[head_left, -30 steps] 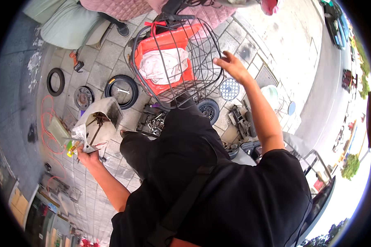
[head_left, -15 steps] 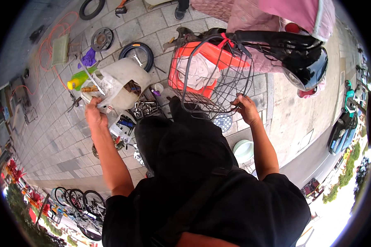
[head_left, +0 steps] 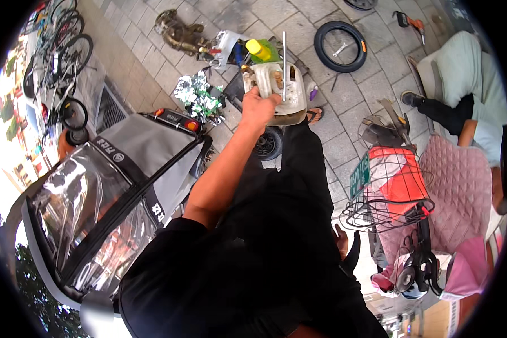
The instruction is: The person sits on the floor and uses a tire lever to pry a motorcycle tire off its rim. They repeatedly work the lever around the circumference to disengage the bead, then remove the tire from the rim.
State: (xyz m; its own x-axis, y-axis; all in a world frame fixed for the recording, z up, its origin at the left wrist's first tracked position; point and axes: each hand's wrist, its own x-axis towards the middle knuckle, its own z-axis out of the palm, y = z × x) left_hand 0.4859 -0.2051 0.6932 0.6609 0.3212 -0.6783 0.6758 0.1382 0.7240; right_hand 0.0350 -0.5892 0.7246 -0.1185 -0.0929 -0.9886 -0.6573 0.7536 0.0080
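My left hand [head_left: 259, 107] is closed around the handle of a cut-open whitish plastic jug [head_left: 296, 104]. Inside the jug lie small brownish objects, and a long metal rod [head_left: 284, 65] sticks up out of it. A green bottle with a yellow cap [head_left: 259, 49] shows beside the jug's far edge; whether it sits inside I cannot tell. My right hand [head_left: 341, 241] hangs low by my right side, partly hidden by my body. Its visible fingers are loosely apart and I see nothing in them. Nearest to it is a wire basket [head_left: 386, 208] holding a red-orange object.
A grey covered vehicle [head_left: 135, 163] stands close on my left. Crumpled silvery material [head_left: 200, 96] and a greasy metal part [head_left: 177, 34] lie beyond. Farther off are a tyre [head_left: 341, 48] and a power drill [head_left: 410, 25]. A person [head_left: 462, 73] is at far right, near a pink quilted cover [head_left: 456, 169].
My view has swung left, toward the covered vehicle. My right hand has come off the wire basket and dropped to my side. My left hand still grips the jug.
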